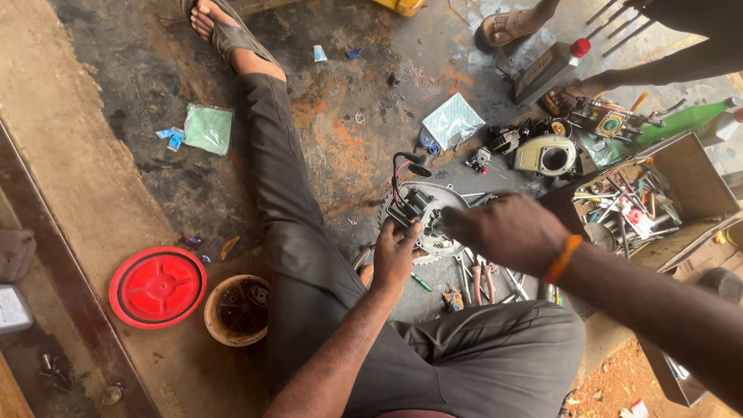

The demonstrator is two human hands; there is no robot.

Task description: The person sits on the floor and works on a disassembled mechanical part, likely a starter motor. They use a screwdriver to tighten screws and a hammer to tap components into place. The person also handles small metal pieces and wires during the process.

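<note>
Flywheel (437, 224): propped on floor, I steady it.
Left hand (396, 251): my grip clasps its coil (410, 205).
Right hand (507, 232): palm down, grip unclear.

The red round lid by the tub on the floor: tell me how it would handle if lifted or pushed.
The red round lid looks like thin moulded plastic, so probably light and fairly stiff thanks to its ribs. Lying flat on the floor, it should slide rather than roll. The grimy ground might make its rim slippery.
</note>
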